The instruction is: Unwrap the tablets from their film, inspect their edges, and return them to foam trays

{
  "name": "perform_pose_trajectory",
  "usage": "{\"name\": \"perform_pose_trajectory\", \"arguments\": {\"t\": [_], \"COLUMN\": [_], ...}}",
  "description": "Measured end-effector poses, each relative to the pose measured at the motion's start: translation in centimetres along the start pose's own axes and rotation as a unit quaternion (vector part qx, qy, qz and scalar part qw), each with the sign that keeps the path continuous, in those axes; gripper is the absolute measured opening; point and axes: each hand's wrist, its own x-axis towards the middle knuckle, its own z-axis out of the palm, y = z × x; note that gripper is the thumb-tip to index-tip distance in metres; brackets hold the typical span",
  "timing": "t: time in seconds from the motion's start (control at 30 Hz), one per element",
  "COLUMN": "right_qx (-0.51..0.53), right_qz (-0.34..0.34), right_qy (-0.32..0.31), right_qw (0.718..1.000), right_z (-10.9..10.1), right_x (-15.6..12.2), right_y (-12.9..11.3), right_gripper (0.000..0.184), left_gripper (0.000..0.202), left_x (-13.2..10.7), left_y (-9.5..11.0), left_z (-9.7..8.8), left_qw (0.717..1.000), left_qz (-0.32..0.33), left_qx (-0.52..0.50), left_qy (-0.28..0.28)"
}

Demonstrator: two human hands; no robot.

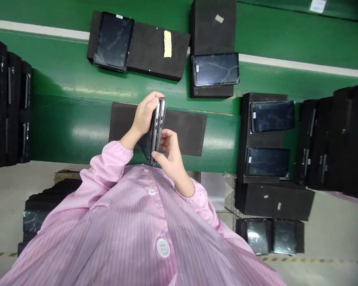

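Two tablets (pixel 157 129) stand on edge, face to face or nearly so, their thin sides with small ports turned up toward me. My left hand (pixel 145 114) is closed around their far end, fingers over the top corner. Close to my body, my right hand (pixel 170 155) holds the near end, thumb on the edge and fingers curled at the right side. Beneath them a flat dark foam mat (pixel 185 131) lies on the green bench. The tablets' outer faces are mostly hidden from view.
Black foam blocks carry a tablet at back left (pixel 115 41), another at back centre (pixel 216 69), and two at right (pixel 273 116). Stacked black foam trays (pixel 10 103) stand at far left, more trays (pixel 331 139) at far right. Below right, two wrapped tablets (pixel 284 236) lie on foam.
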Motion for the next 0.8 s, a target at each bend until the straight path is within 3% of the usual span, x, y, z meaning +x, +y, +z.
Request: {"name": "perform_pose_trajectory", "arguments": {"t": [0.23, 0.47, 0.8], "right_qx": [0.027, 0.045, 0.028], "right_qz": [-0.002, 0.015, 0.008], "right_qy": [-0.040, -0.039, -0.045], "right_qw": [0.999, 0.998, 0.999], "right_z": [-0.3, -0.5, -0.2], "right_x": [0.0, 0.1, -0.4], "right_y": [0.4, 1.0, 0.6], "right_gripper": [0.055, 0.056, 0.051], "left_gripper": [0.046, 0.048, 0.052], "left_x": [0.4, 0.4, -0.9], "left_y": [-0.3, -0.3, 1.1], "left_z": [-0.4, -0.3, -0.5], "left_qw": [1.000, 1.000, 1.000], "left_qz": [0.016, 0.008, 0.021], "left_qx": [-0.009, -0.008, -0.001], "left_qy": [0.019, 0.026, 0.016]}}
